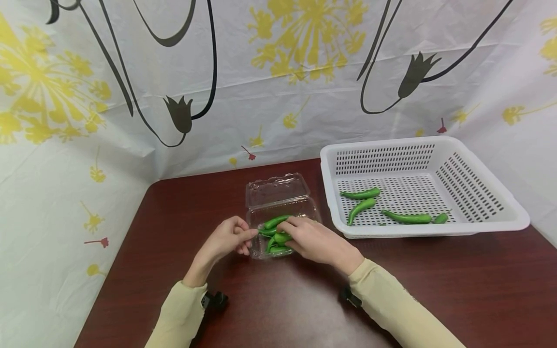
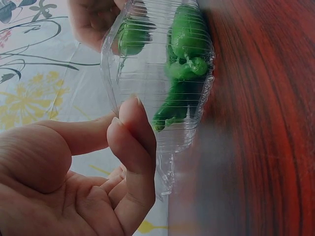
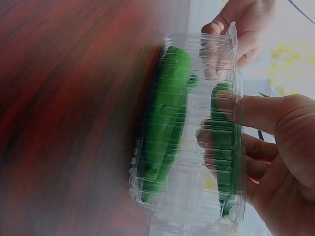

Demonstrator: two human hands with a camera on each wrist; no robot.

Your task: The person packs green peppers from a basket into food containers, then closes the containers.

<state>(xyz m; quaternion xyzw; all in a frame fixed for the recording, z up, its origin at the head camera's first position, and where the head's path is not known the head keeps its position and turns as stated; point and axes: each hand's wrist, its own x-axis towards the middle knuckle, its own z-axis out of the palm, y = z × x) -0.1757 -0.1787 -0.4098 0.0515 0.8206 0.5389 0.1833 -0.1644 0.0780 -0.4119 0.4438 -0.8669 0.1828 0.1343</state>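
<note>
A clear plastic clamshell box (image 1: pixel 256 250) stands on the table with its lid (image 1: pixel 277 192) raised at the back. Several green chili peppers (image 3: pixel 167 108) lie at its bottom. My left hand (image 1: pixel 228 237) pinches the box's left rim between thumb and fingers. From the right, my right hand (image 1: pixel 316 241) reaches over the rim into the box. Its thumb and fingers grip a green chili pepper (image 3: pixel 224 162), which is above the others and seen through the ribbed plastic wall in the right wrist view.
To the right of the box stands a white perforated basket (image 1: pixel 478 227) with several green chili peppers (image 1: pixel 406 217) on its floor. The dark red wooden table (image 1: pixel 278 304) meets a patterned sheet (image 1: pixel 283 130) at the back and sides.
</note>
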